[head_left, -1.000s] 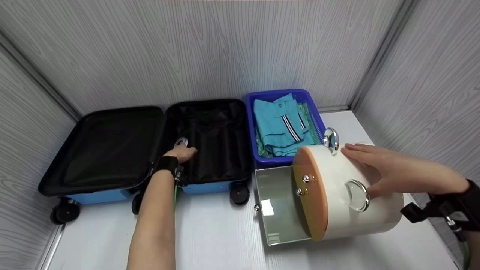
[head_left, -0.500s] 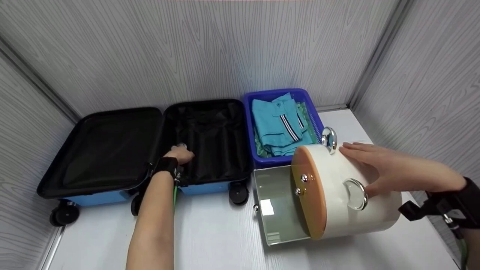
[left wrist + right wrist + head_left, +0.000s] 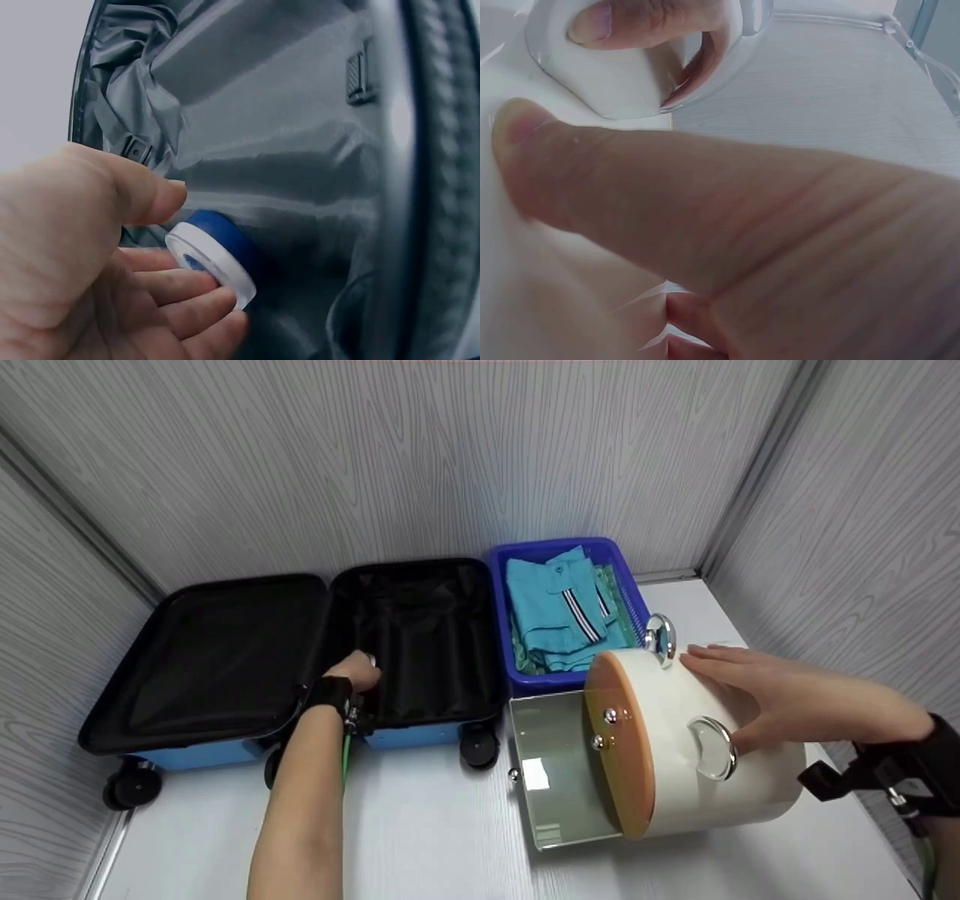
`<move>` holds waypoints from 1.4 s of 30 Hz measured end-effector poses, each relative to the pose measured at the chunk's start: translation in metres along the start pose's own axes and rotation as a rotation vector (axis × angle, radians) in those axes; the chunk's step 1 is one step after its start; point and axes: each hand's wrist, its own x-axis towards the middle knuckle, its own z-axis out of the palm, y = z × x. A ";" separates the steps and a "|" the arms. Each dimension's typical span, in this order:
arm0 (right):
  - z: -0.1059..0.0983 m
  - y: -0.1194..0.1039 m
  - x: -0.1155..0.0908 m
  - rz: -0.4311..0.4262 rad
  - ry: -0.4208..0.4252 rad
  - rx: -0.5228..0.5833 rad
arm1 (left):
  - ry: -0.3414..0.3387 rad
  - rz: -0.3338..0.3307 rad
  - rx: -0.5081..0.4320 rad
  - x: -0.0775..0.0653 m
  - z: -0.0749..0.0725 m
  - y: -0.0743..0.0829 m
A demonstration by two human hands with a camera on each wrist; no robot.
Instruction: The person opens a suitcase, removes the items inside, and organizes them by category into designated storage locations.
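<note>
In the head view my left hand is inside the right half of an open suitcase with black lining. The left wrist view shows a small round, flat container, white-rimmed with a blue side, tilted against the lining. Its white face meets my loosely bent fingers, while the thumb stands apart from it. My right hand rests with extended fingers on a cream rounded storage box. The thumb lies beside one of its chrome handles. From the box's orange front a clear drawer sticks out.
Behind the box stands a blue plastic basket with folded turquoise clothes. The suitcase's other half lies open on the left. Black wheels stick out toward the front. Wood-patterned walls enclose the white surface.
My left hand has drawn slightly back toward me and turned, and less of the round container shows past its fingers. The right hand and the storage box stay in place.
</note>
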 end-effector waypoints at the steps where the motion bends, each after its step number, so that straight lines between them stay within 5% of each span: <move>1: 0.000 0.000 0.000 0.009 -0.002 -0.002 | -0.002 -0.007 0.011 0.000 0.000 0.000; 9: 0.000 0.000 0.002 0.000 -0.002 -0.005 | -0.032 -0.008 0.182 -0.003 -0.002 0.002; 18: 0.000 0.000 0.002 -0.005 -0.001 0.005 | -0.088 -0.005 0.075 -0.005 -0.005 -0.003; 26: 0.001 0.001 0.002 -0.062 0.024 -0.012 | -0.075 0.045 0.212 -0.013 -0.002 -0.006; 32: 0.001 -0.001 0.001 -0.038 0.012 0.001 | -0.070 0.043 0.109 -0.013 0.001 -0.011; 38: 0.000 -0.001 0.001 -0.017 0.002 0.009 | 0.164 0.068 0.080 -0.016 0.006 0.009; 42: 0.000 -0.001 0.000 -0.035 0.008 0.003 | 0.331 0.217 0.083 -0.014 0.017 0.050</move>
